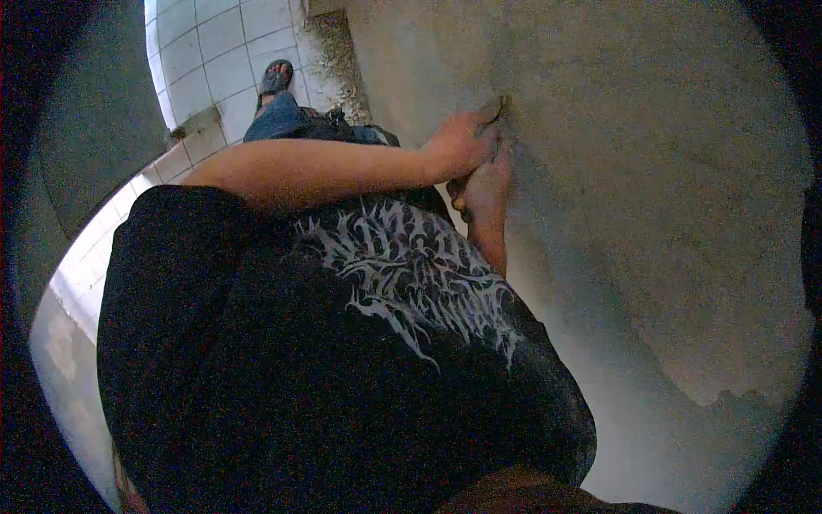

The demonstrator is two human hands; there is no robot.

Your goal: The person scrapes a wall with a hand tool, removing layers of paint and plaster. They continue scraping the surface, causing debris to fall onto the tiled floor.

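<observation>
My left hand (462, 144) reaches across in front of my body, its fingers closed around something dark and thin by the brownish wall (651, 154). A small dark tip (503, 104) shows past the fingers, right at the wall's surface. My right hand (486, 182) sits right against the left one, its fingers curled in. The kind of thing the two hands hold cannot be made out. Part of the right forearm is hidden behind my black T-shirt (282, 360) with pale lettering.
White floor tiles (218, 43) lie at the upper left, with my sandalled foot (276, 77) on them. A rough, crumbly strip (336, 56) runs along the wall's foot. The wall's brown coat ends in a ragged edge (719, 398) beside a paler area (634, 428).
</observation>
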